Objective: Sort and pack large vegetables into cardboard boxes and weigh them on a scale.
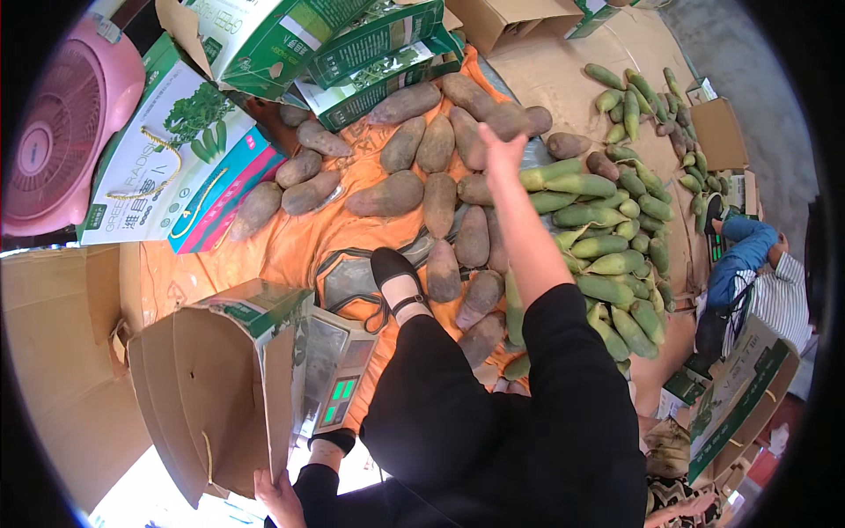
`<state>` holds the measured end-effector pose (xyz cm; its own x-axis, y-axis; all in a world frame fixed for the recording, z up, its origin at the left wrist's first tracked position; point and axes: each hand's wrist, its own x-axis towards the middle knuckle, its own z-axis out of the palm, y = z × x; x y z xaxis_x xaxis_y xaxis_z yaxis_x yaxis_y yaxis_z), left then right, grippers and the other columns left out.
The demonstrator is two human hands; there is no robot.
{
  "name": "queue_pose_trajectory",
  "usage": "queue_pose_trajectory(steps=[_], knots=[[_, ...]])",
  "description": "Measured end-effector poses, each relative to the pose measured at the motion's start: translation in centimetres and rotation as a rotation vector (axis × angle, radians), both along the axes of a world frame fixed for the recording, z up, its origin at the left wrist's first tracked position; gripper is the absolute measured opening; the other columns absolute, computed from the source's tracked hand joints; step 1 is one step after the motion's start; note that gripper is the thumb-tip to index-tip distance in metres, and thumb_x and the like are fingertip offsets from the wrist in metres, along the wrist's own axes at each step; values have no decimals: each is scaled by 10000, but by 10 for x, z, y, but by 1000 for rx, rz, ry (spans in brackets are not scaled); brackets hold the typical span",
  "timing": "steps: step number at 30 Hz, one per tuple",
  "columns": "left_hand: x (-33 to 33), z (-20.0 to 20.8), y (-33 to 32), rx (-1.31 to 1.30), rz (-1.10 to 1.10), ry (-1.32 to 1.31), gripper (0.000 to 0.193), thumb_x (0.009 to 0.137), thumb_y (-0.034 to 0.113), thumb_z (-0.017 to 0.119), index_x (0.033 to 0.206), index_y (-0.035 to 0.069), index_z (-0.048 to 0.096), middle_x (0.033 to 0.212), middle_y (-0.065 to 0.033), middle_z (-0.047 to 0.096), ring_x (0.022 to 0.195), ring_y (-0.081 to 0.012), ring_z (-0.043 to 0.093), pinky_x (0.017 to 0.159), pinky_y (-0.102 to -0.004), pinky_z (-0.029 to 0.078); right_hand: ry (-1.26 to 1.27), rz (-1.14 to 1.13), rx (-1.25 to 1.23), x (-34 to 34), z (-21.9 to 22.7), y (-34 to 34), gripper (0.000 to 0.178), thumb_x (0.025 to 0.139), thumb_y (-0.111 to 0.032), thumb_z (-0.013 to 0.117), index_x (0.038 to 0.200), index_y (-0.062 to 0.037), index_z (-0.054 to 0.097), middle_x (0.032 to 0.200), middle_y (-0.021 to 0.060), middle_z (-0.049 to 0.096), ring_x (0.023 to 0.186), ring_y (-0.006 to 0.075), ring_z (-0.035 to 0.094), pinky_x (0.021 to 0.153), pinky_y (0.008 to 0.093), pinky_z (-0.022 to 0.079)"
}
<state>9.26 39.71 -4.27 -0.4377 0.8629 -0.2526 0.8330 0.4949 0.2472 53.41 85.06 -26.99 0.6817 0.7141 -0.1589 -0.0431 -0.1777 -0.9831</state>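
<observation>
At the far side of the pile, my right hand (504,151) has thumb and fingers around the near end of a brown root vegetable (508,121). Other large brown root vegetables (385,194) lie about it on an orange sheet (290,242). My left hand (280,498) grips the near edge of a cardboard carton (207,378), thumb showing and some fingers hidden. This carton stands tilted on its side, on or against a scale (341,387) with a lit green display. Green radishes (607,264) are heaped to the right of my right forearm.
Green and white printed cartons (264,44) stand at the far left, near a pink fan (66,132) and a blue and pink gift box (224,198). More green radishes (632,114) lie farther right. Another person (775,290) sits at the right edge, beside an open carton (739,400).
</observation>
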Motion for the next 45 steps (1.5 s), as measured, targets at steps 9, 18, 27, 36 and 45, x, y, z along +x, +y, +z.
queue_pose_trajectory(steps=[9, 18, 27, 36, 45], knots=[[-14, 16, 14, -38, -82, -102, 150, 721, -31, 601, 871, -34, 592, 790, -194, 553, 730, -385, 560, 649, -431, 442, -116, 529, -176, 14, -30, -147, 424, 795, -151, 709, 1156, 20, 569, 1083, 164, 649, 1016, 228, 614, 890, 342, 482], [-23, 12, -23, -45, -148, -50, 113, 729, 1, 627, 838, -28, 625, 820, -203, 572, 768, -385, 581, 685, -435, 455, -313, 1157, -470, -7, 15, -327, 291, 772, -161, 681, 1039, -47, 652, 876, 120, 682, 838, 262, 661, 766, 334, 506], [-3, 5, -33, 6, -121, -132, 250, 754, -6, 634, 1001, 19, 666, 932, -168, 619, 879, -351, 615, 774, -402, 478, -693, 1282, -722, 70, -39, -391, 340, 736, -215, 701, 1036, -63, 653, 913, 151, 680, 906, 310, 646, 806, 388, 500], [-4, 7, -34, -12, -126, -88, 217, 732, -11, 630, 947, -7, 659, 849, -175, 608, 808, -352, 614, 733, -400, 473, -618, 870, -993, 89, -17, -392, 573, 694, -283, 768, 1139, -2, 542, 1142, 224, 602, 1067, 341, 586, 913, 401, 453], [-4, 4, -38, 49, -17, -109, 204, 728, -13, 625, 926, 13, 666, 835, -171, 601, 804, -356, 610, 718, -403, 470, -316, 482, -860, 49, -28, -339, 668, 659, -111, 818, 1211, -8, 456, 1130, 145, 595, 1015, 259, 592, 879, 373, 480]])
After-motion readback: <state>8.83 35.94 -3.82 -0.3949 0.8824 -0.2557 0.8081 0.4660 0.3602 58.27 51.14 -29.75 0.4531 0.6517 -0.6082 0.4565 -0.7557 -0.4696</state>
